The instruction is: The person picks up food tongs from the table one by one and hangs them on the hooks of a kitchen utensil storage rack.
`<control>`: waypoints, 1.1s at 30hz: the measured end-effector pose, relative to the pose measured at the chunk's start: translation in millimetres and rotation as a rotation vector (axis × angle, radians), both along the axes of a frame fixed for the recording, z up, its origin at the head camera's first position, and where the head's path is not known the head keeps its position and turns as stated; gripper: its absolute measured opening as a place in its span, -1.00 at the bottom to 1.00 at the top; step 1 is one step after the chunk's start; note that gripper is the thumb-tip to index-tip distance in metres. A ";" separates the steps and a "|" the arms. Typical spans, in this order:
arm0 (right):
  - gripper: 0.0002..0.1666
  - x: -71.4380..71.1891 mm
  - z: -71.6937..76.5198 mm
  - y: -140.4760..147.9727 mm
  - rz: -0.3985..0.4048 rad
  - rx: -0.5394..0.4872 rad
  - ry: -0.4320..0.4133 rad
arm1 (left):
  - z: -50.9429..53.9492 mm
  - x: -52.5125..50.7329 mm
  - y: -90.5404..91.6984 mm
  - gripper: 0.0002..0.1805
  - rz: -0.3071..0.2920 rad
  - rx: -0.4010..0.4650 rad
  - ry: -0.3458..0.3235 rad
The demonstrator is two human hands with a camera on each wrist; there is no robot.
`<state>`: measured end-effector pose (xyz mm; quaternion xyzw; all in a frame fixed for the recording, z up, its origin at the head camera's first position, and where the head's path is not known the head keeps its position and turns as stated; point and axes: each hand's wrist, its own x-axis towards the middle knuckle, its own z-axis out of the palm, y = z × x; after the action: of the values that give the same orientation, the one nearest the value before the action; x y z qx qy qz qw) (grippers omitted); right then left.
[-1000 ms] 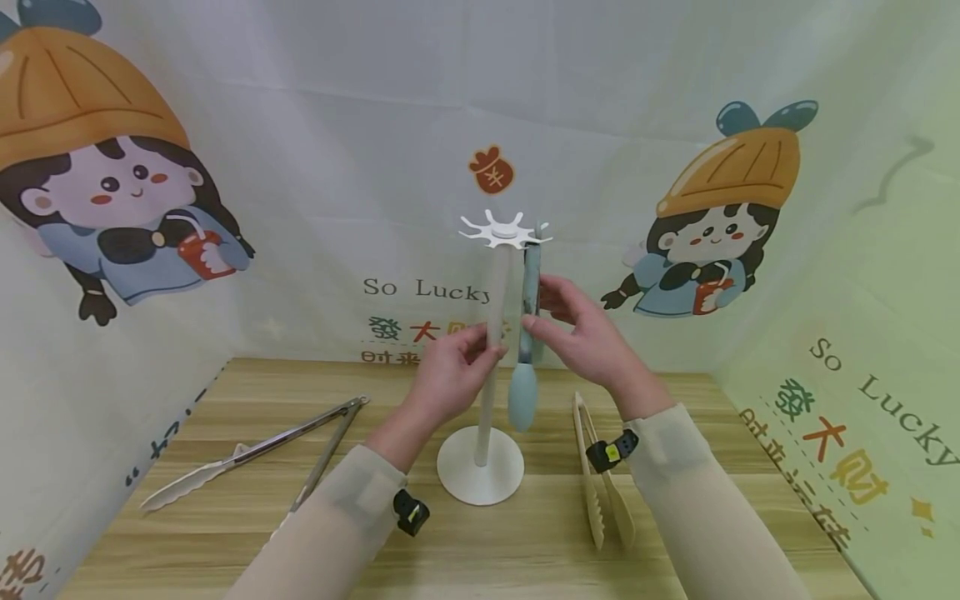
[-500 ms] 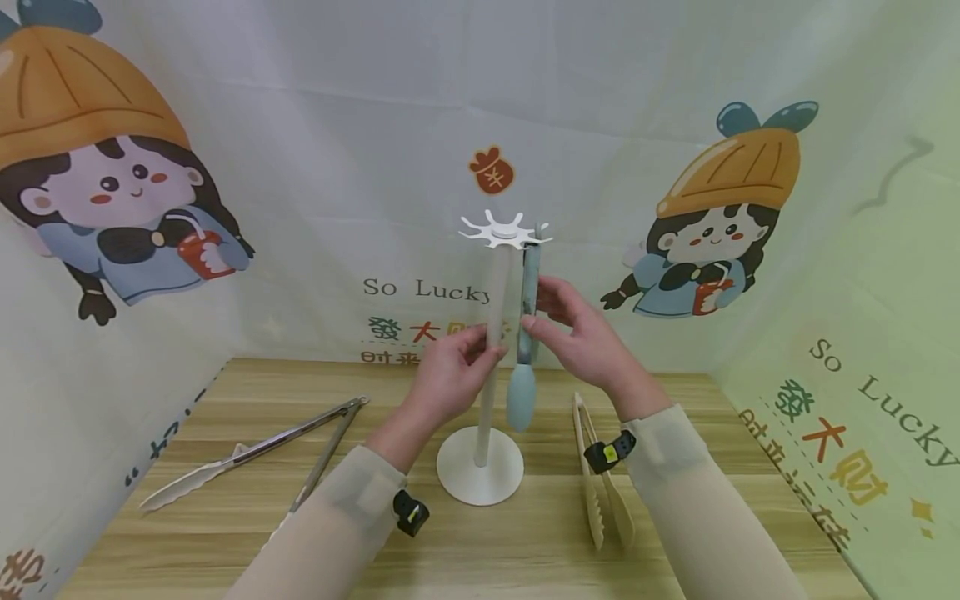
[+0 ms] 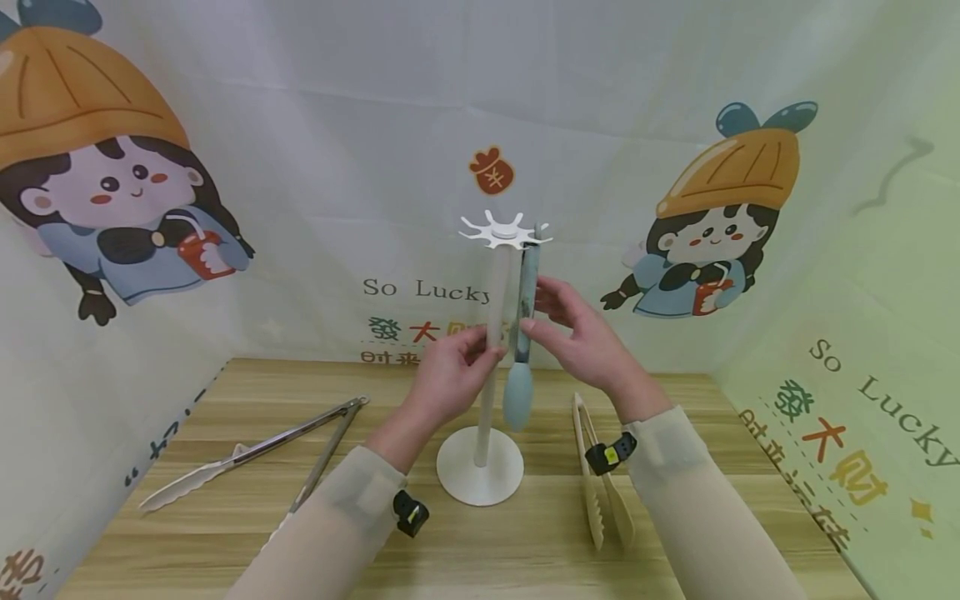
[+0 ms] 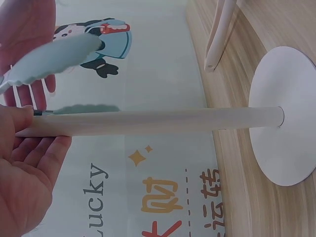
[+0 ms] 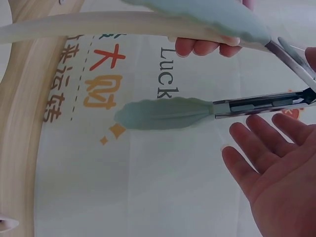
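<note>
A white stand (image 3: pixel 480 492) with a round base and a spoked top (image 3: pixel 504 232) stands upright on the table. Teal-tipped tongs (image 3: pixel 519 398) hang down at the right side of the spoked top, their arms spread apart in the right wrist view. The left hand (image 3: pixel 450 375) grips the stand's pole (image 4: pixel 163 122) with fingers and thumb, about halfway up. The right hand (image 3: pixel 588 346) is at the tongs' handle, its thumb touching the near arm; in the right wrist view its fingers (image 5: pixel 256 148) lie loosely beside the far arm, not closed round it.
Metal tongs with pale tips (image 3: pixel 288 435) lie spread on the left of the wooden table (image 3: pixel 397 567), partly behind the left sleeve. Beige tongs (image 3: pixel 592 483) lie on the right, near the right wrist. A printed cloth (image 3: pixel 600 83) stands behind and at both sides.
The lower end of the teal tongs has swung slightly left, closer to the pole. Both hands have stayed almost where they were.
</note>
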<state>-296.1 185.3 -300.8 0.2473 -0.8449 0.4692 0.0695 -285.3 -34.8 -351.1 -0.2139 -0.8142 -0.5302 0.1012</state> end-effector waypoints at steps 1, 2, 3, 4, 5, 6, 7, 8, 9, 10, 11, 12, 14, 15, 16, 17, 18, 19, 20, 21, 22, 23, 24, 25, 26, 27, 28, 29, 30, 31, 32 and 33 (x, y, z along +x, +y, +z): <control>-0.19 0.2 0.0 0.1 -0.002 0.003 -0.004 | -0.1 0.1 -0.1 -0.62 0.001 -0.001 -0.001; -0.19 0.5 0.1 0.2 -0.006 0.008 -0.007 | -0.2 0.2 -0.2 -0.62 0.002 -0.002 -0.001; -0.18 0.7 0.1 0.4 -0.008 0.013 -0.010 | -0.2 0.3 -0.2 -0.62 0.003 -0.003 -0.002; -0.18 0.9 0.0 0.6 -0.009 0.016 -0.014 | -0.4 0.3 -0.3 -0.62 0.004 -0.005 -0.001; -0.17 1.2 -0.1 0.8 -0.013 0.021 -0.019 | -0.6 0.2 -0.3 -0.62 0.006 -0.007 0.002; -0.17 1.7 -0.3 1.2 -0.017 0.026 -0.026 | -0.9 0.1 -0.3 -0.62 0.009 -0.009 0.006; -0.17 2.2 -0.4 1.6 -0.018 0.032 -0.031 | -1.1 0.1 -0.3 -0.63 0.010 -0.010 0.010; -0.17 2.8 -0.5 2.0 -0.020 0.037 -0.036 | -1.2 0.1 -0.2 -0.63 0.011 -0.010 0.013; -0.17 3.1 -0.9 2.4 -0.020 0.041 -0.039 | -1.5 0.1 -0.3 -0.63 0.013 -0.010 0.016; -0.17 3.4 -1.3 3.0 -0.020 0.044 -0.041 | -1.7 0.0 -0.2 -0.64 0.014 -0.011 0.018; -0.17 3.9 -1.7 3.6 -0.022 0.049 -0.043 | -1.8 0.1 -0.2 -0.64 0.016 -0.012 0.019; -0.17 4.4 -2.0 4.3 -0.024 0.053 -0.044 | -1.9 0.3 -0.2 -0.64 0.016 -0.012 0.019; -0.17 4.6 -2.8 6.1 -0.026 0.060 -0.042 | -1.9 0.5 0.0 -0.63 0.015 -0.009 0.015; -0.18 4.9 -3.2 7.3 -0.025 0.062 -0.038 | -1.9 0.5 0.0 -0.63 0.015 -0.009 0.012; -0.18 5.5 -3.2 8.5 -0.026 0.062 -0.038 | -1.8 0.5 0.2 -0.63 0.015 -0.009 0.012; -0.18 6.3 -3.2 9.8 -0.028 0.064 -0.037 | -1.7 0.7 0.2 -0.63 0.017 -0.009 0.010; -0.18 6.9 -3.3 11.6 -0.028 0.065 -0.033 | -1.7 0.6 0.3 -0.63 0.017 -0.009 0.010; -0.19 7.4 -3.6 13.3 -0.026 0.065 -0.027 | -1.8 0.5 0.4 -0.63 0.019 -0.010 0.010; -0.19 8.1 -3.6 15.3 -0.029 0.068 -0.023 | -1.8 0.4 0.5 -0.64 0.019 -0.010 0.011; -0.19 8.8 -3.7 17.2 -0.032 0.070 -0.019 | -1.6 0.5 0.6 -0.64 0.021 -0.011 0.012; -0.19 9.6 -3.9 19.4 -0.038 0.075 -0.018 | -1.4 0.5 0.7 -0.64 0.023 -0.012 0.013; -0.19 10.1 -4.4 21.8 -0.043 0.083 -0.014 | -1.2 0.7 0.8 -0.64 0.026 -0.014 0.014; -0.19 10.7 -4.9 24.3 -0.046 0.088 -0.012 | -1.1 0.7 0.9 -0.65 0.027 -0.016 0.017; -0.19 11.5 -5.1 26.3 -0.050 0.093 -0.010 | -0.8 0.8 1.1 -0.65 0.029 -0.016 0.018; -0.20 12.2 -5.6 28.5 -0.055 0.098 -0.011 | -0.4 1.0 1.2 -0.66 0.031 -0.017 0.020; -0.20 12.7 -6.3 30.9 -0.056 0.100 -0.009 | -0.3 1.1 1.3 -0.66 0.032 -0.019 0.022; -0.21 13.5 -6.9 33.0 -0.059 0.105 -0.009 | -0.4 1.0 1.3 -0.67 0.034 -0.019 0.023; -0.21 14.2 -7.5 35.1 -0.060 0.107 -0.008 | -0.4 1.1 1.4 -0.67 0.035 -0.019 0.025; -0.21 15.1 -8.0 37.1 -0.061 0.109 -0.007 | -0.5 1.0 1.4 -0.68 0.036 -0.019 0.024; -0.22 15.9 -8.6 39.1 -0.064 0.113 -0.006 | -0.7 1.0 1.5 -0.68 0.035 -0.019 0.023; -0.22 16.5 -9.6 41.3 -0.068 0.116 -0.009 | -0.9 1.0 1.5 -0.68 0.035 -0.018 0.022; -0.22 17.3 -10.4 43.3 -0.070 0.118 -0.011 | -1.2 1.0 1.4 -0.67 0.035 -0.017 0.021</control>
<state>-278.8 228.7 -311.2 0.2189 -0.8796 0.4170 0.0666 -284.3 -33.3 -352.3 -0.2062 -0.8213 -0.5189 0.1171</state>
